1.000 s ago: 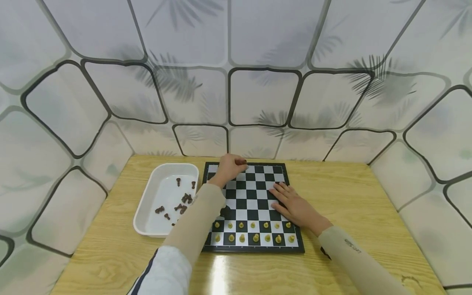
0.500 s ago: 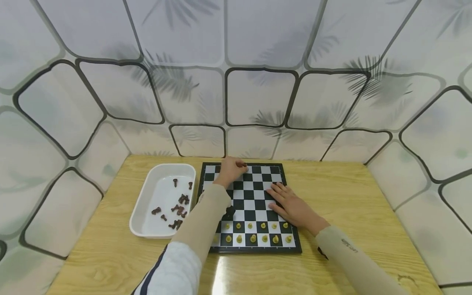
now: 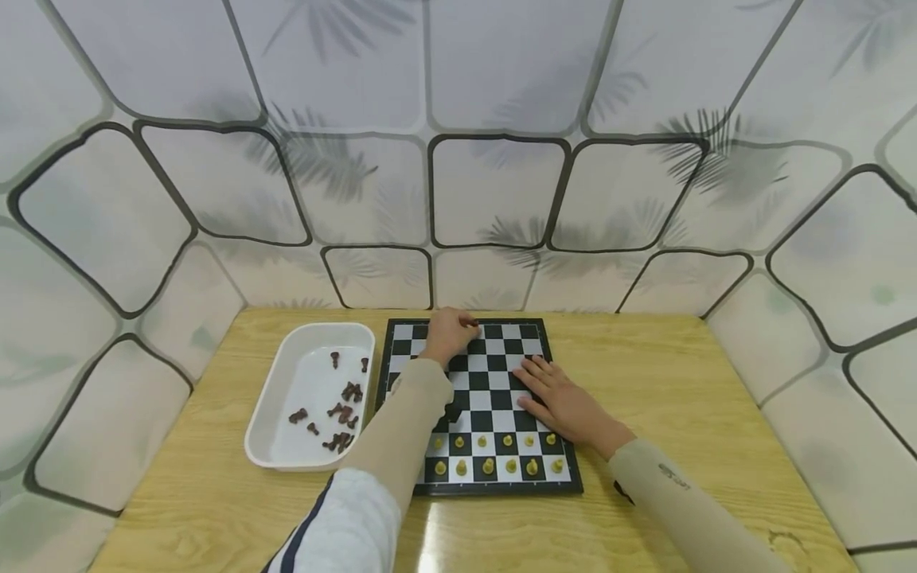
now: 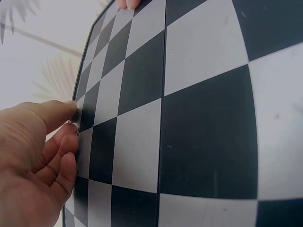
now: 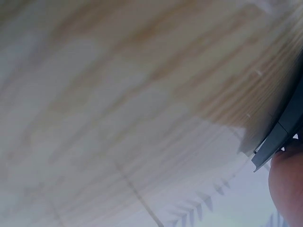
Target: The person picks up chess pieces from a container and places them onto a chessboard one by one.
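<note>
At the far edge of the black-and-white chessboard [image 3: 490, 381], my left hand [image 3: 449, 333] pinches a small dark brown chess piece [image 3: 469, 322] between thumb and fingers. The left wrist view has this left hand [image 4: 42, 146] with its fingertips right at the board's surface, the piece mostly hidden behind them. My right hand [image 3: 562, 399] rests on the right side of the board with its fingers straight. Yellow chess pieces [image 3: 489, 466] stand in two rows along the near side; my left sleeve covers the left end of those rows.
A white plastic tray [image 3: 267, 410] left of the board contains several loose brown chess pieces [image 3: 344, 414]. Both lie on a light wooden table [image 3: 645, 358]. Patterned walls [image 3: 494, 191] rise behind the table and at its sides.
The view has turned slightly, moving the scene left in frame. My left forearm has swung a little right over the board, uncovering more brown pieces in the tray. My right hand stays on the board.
</note>
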A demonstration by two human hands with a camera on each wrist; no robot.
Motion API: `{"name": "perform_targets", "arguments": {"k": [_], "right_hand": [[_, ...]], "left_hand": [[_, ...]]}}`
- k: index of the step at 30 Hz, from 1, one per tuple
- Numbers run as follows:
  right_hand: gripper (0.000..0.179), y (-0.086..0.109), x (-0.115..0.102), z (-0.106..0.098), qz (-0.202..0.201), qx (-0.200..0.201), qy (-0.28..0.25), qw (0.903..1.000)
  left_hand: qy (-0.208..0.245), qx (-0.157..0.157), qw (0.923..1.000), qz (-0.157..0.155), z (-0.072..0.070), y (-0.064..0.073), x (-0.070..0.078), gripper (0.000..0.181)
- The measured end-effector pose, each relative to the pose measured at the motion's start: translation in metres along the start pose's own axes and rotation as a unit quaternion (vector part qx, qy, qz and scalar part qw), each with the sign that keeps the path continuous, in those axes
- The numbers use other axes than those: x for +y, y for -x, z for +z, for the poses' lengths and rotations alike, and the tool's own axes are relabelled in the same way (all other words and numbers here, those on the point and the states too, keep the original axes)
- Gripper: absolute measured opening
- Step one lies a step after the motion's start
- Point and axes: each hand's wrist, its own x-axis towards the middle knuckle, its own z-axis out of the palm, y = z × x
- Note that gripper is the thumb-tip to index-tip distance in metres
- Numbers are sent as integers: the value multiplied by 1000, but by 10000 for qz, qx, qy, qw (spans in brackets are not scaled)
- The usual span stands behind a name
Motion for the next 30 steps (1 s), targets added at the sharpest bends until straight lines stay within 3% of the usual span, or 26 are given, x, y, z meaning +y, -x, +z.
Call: {"name": "perform_targets", "arguments": {"k": [9,17,23,30], "right_hand": [[61,-4,-1,3,-46,-7,91,9999],[62,-9,-6,2,-55,-117,144,9998],[62,-9,-3,3,-87,-115,281,9995],[61,-1,2,4,85,-83,292,9995]], "left_hand": [[-191,29,9998,25,-3,0,-4,17],[42,-386,9992,3,-13,0,-14,27],[-80,-729,9973,42,-41,10,-9,42],[-543,-712,9945,542,-88,27,-1,44]]}}
